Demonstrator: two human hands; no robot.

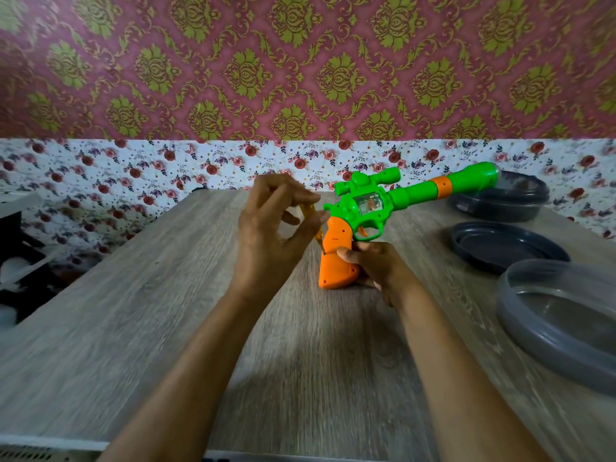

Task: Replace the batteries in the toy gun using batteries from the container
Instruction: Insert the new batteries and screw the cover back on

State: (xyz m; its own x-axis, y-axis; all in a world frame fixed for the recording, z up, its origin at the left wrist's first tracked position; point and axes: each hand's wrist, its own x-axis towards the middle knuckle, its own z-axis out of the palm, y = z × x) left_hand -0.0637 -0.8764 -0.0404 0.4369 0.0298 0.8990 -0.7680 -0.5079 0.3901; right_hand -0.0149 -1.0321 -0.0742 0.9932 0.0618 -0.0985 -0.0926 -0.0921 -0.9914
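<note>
Gripping its orange handle, the right hand [376, 266] holds the green-and-orange plastic toy gun [375, 208], barrel toward two o'clock; the left hand [270, 228] pinches a yellow-handled screwdriver [308, 211] against it.

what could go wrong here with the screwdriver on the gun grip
The screwdriver, pinched by the left hand, meets the orange grip at a slant beside the thumb of the right hand; a slip could jab it. The toy gun seems propped on its butt on the table, steadied only by that hand, so twisting might swing its barrel into the dark container behind.
</note>
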